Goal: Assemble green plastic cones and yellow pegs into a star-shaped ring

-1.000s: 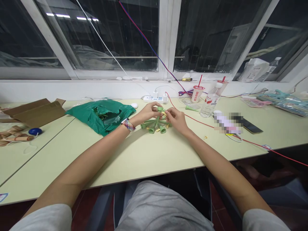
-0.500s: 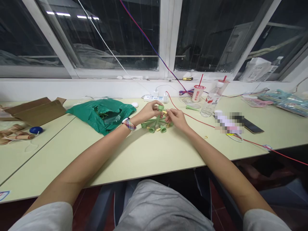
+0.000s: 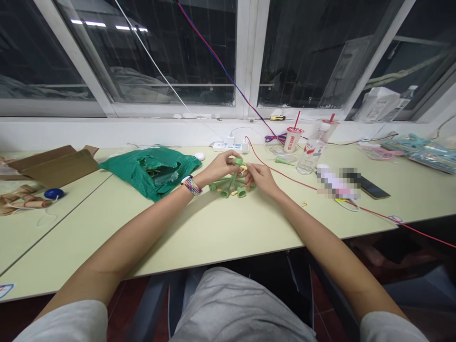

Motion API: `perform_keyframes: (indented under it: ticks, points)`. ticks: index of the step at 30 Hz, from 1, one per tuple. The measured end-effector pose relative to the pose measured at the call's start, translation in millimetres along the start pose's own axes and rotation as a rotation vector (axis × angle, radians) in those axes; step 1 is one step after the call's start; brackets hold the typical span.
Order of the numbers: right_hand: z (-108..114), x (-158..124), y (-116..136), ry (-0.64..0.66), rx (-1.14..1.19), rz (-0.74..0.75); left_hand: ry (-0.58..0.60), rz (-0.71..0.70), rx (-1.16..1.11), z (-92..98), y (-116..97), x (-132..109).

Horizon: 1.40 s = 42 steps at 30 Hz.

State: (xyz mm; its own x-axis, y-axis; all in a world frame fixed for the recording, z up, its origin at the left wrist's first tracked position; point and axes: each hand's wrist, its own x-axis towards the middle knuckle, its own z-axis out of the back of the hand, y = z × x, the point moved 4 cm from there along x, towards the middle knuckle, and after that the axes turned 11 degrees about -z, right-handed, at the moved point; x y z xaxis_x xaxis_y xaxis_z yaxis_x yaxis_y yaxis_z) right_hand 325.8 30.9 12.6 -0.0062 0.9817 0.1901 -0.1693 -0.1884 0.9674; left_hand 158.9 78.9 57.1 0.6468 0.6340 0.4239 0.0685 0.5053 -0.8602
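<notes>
My left hand (image 3: 223,165), with a woven band on its wrist, is closed around an upright green trumpet-shaped piece (image 3: 238,161). A small yellow piece (image 3: 244,167) sits against its side, pinched by the fingers of my right hand (image 3: 263,178). Below both hands, several similar green pieces (image 3: 224,194) fan out over the table, their hollow ends facing outward. Small yellow bits (image 3: 234,193) show between them. How the pieces join at the middle is partly hidden by my fingers.
On the left lie a torn green bag (image 3: 124,173), a cardboard box (image 3: 57,166) and a blue ball (image 3: 53,193). Rightward are a loose green piece (image 3: 284,161), a water bottle (image 3: 312,152), a lidded cup (image 3: 292,140), a phone (image 3: 370,185) and a red cable (image 3: 299,180).
My right hand has shifted very slightly, its fingers still at the yellow piece. My left hand keeps its hold on the green piece.
</notes>
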Motion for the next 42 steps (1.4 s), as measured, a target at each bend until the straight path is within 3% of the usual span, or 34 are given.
perform_keyframes:
  ticks: [5, 11, 17, 22, 24, 28, 30, 33, 36, 38, 40, 42]
  points:
    - [1, -3, 4, -0.030, -0.024, 0.085, 0.007, 0.019, -0.023, -2.2, 0, -2]
    - [2, -4, 6, -0.029, 0.062, 0.007, -0.070, -0.314, 0.356, -9.7, -29, -8]
    - [1, -6, 13, -0.028, 0.031, 0.087, -0.005, -0.108, 0.126, -14.1, -19, -6]
    - [-3, 0, 3, 0.040, 0.108, -0.079, -0.040, -0.313, 0.346, -17.2, -29, -10]
    - [-2, -2, 4, 0.003, 0.082, -0.035, -0.051, -0.269, 0.336, -18.6, -30, -10]
    - [2, -13, 12, -0.139, -0.136, 0.192, -0.075, 0.041, 0.000, -21.3, -20, -7]
    - [2, -14, 13, -0.176, -0.180, 0.219, -0.075, 0.077, -0.069, -22.5, -18, -7]
    - [-2, -4, 4, -0.058, 0.010, 0.055, -0.118, -0.143, 0.222, -18.4, -26, -9]
    - [-8, 5, -6, 0.074, 0.200, -0.157, 0.003, -0.381, 0.561, -22.3, -34, -13]
    - [-9, 5, -8, 0.060, 0.203, -0.175, 0.044, -0.419, 0.623, -23.8, -34, -15]
    - [-7, 1, -5, -0.003, 0.131, -0.092, -0.048, -0.342, 0.535, -20.2, -31, -13]
    - [-4, -7, 0, -0.072, 0.033, 0.025, -0.120, -0.155, 0.290, -17.9, -23, -10]
